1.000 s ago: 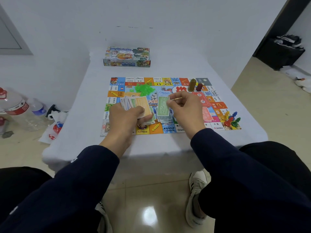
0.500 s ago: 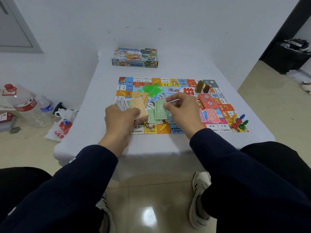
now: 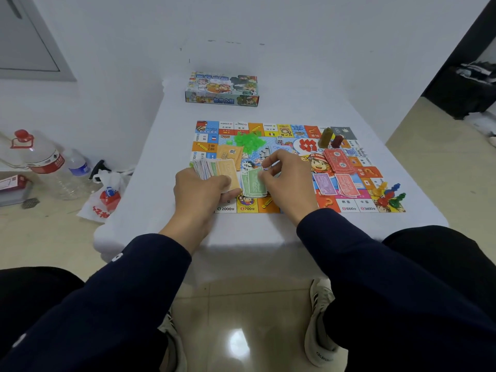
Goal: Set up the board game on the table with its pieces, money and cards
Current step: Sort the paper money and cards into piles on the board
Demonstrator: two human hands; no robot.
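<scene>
A colourful game board (image 3: 295,135) lies flat on the white table (image 3: 150,189). My left hand (image 3: 200,193) grips a fanned stack of play money (image 3: 214,169) over the board's near left part. My right hand (image 3: 288,181) pinches a green note at the green money pile (image 3: 253,183) lying on the board. Orange notes (image 3: 229,154), red notes (image 3: 339,163), a purple note (image 3: 323,183) and pink notes (image 3: 347,185) lie in separate piles. Green plastic houses (image 3: 248,140) sit heaped near the far side.
The game box (image 3: 222,88) stands at the table's far edge. Two tall pieces (image 3: 330,138) and a die (image 3: 279,140) rest on the board, coloured pawns (image 3: 389,196) at its near right corner. Water bottles (image 3: 45,162) and a plastic bag (image 3: 103,200) are on the floor at left.
My right hand has come down with the green note onto the green pile. My left hand keeps its hold on the fanned stack. The camera view shifted slightly.
</scene>
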